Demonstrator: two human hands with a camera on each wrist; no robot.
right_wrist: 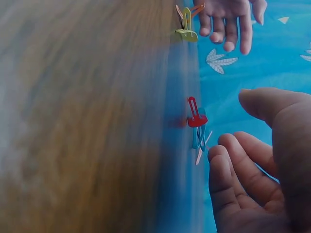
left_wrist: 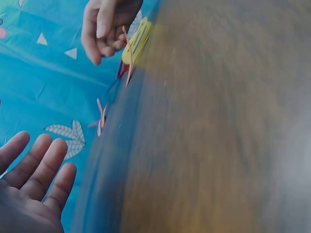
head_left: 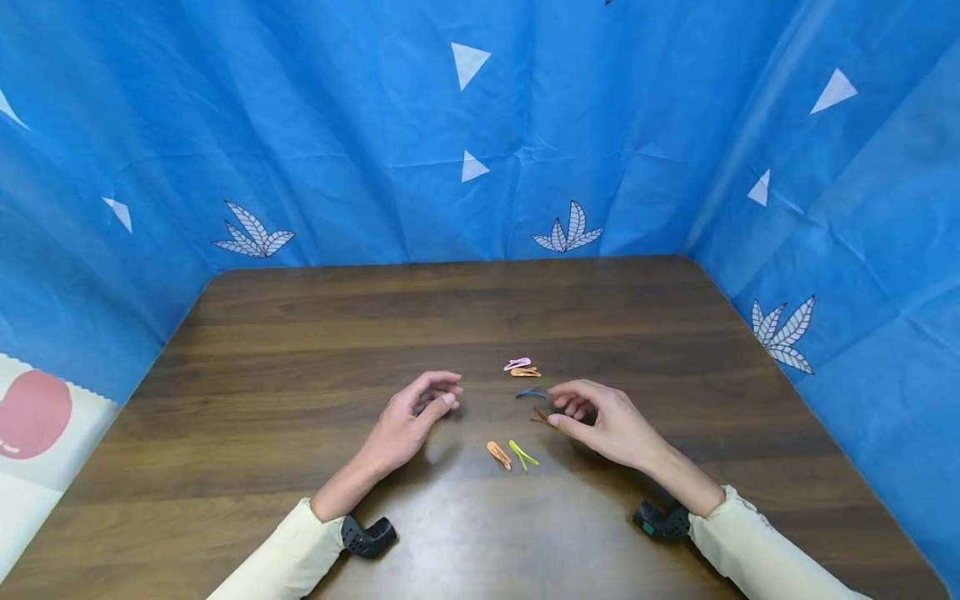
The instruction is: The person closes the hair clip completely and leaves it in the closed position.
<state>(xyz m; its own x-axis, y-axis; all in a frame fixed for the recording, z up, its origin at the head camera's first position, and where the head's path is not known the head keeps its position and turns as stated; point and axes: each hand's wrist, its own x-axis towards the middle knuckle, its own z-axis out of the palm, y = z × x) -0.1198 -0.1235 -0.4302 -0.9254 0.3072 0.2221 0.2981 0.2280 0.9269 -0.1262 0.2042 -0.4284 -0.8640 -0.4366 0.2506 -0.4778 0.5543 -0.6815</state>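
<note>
Several small snap hair clips lie on the wooden table between the two hands. My left hand [head_left: 411,423] hovers to their left with relaxed fingers, holding nothing. On the other side, my right hand [head_left: 603,421] is beside a red hair clip [right_wrist: 197,119] and a blue hair clip [head_left: 530,392]. Its thumb tip overlaps the red one in the head view, but the right wrist view shows thumb and fingers apart with nothing between them. Closer to the body are an orange hair clip [head_left: 498,455] and a yellow-green hair clip [head_left: 522,455], its two halves spread.
Farther back lie a pink hair clip [head_left: 517,364] and another orange hair clip [head_left: 526,372], close together. The brown wooden table [head_left: 300,333] is bordered by a blue patterned curtain [head_left: 360,125] at the back and sides. Each wrist wears a black device [head_left: 367,536].
</note>
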